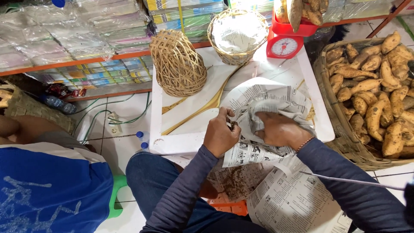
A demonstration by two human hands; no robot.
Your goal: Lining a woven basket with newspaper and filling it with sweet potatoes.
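Both hands' grips are clamped on newspaper [267,108]: left hand [221,134] at its edge, right hand [279,129] bunching it over the white table [189,108]

White board [189,129] serving as low tabletop, gold streaks across its surface. On far left part, woven basket [177,64] tipped upside down. Far middle, second woven basket [238,36] upright, lined with paper. Far right corner, red kitchen scale [284,45] with sweet potatoes in its tray. Near right part, sheets of newspaper [267,97] spread and crumpled, hanging over near edge. Beneath, white tiled floor [125,112] carrying green cables, plastic bottles, more newspaper at near right, and large basket of sweet potatoes [375,99] at right.
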